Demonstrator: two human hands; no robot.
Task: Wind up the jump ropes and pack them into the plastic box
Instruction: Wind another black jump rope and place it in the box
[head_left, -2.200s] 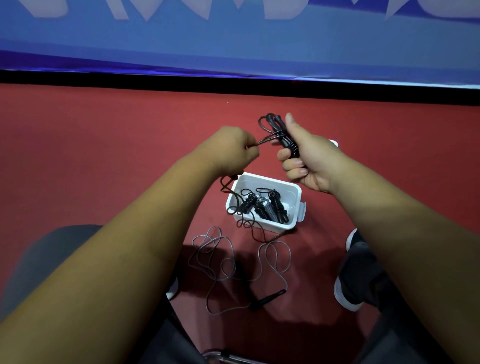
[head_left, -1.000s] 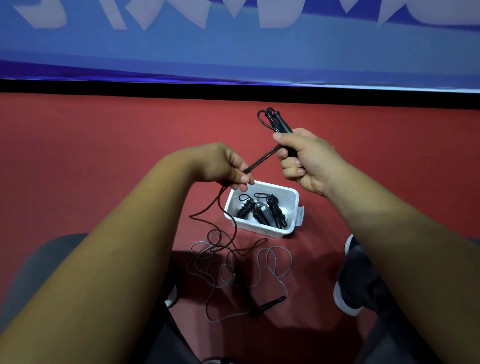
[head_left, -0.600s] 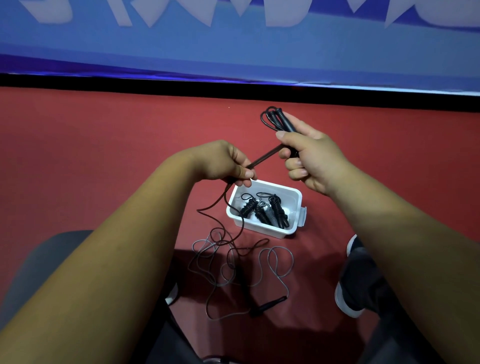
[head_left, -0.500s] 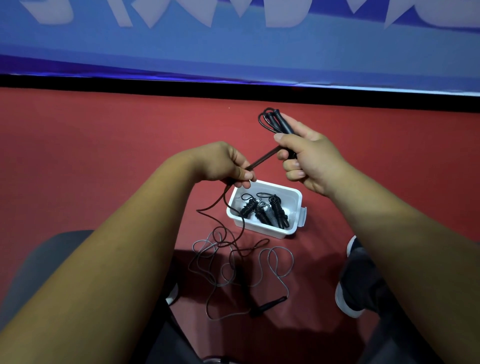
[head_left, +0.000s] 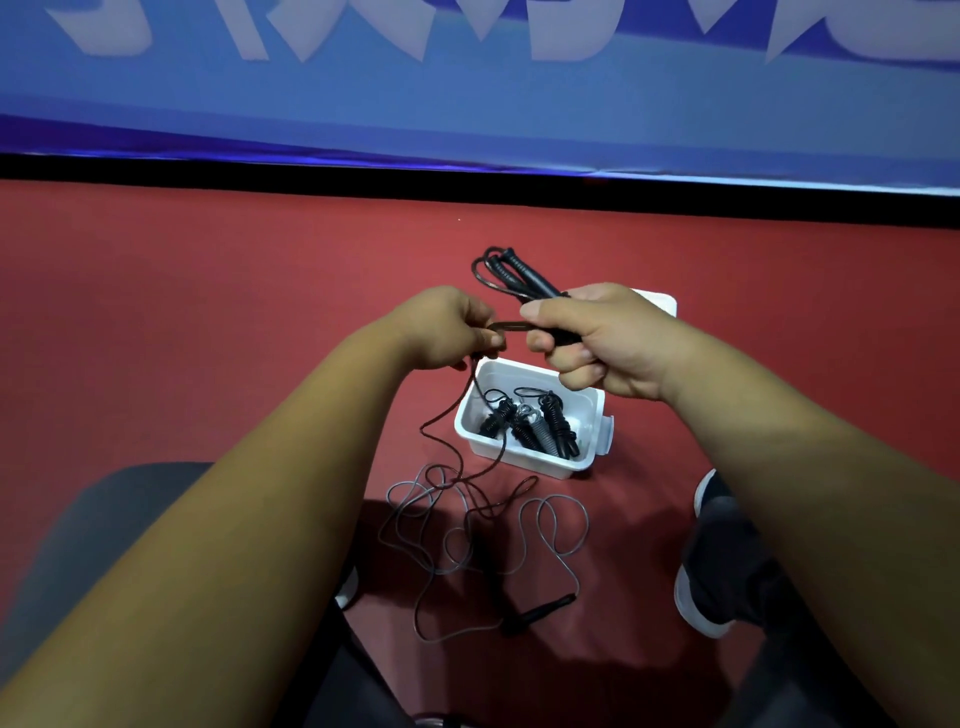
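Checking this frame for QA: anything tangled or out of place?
Yes. The cord hanging from the left hand drops into a loose rope heap on the floor in front of the plastic box; strands cross there, so winding may snag. The right hand grips the wound part.

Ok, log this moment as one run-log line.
step: winding | right hand: grips jump rope bundle | left hand: pinches its cord | plastic box: wound ropes inside | floor: loose cord, handle
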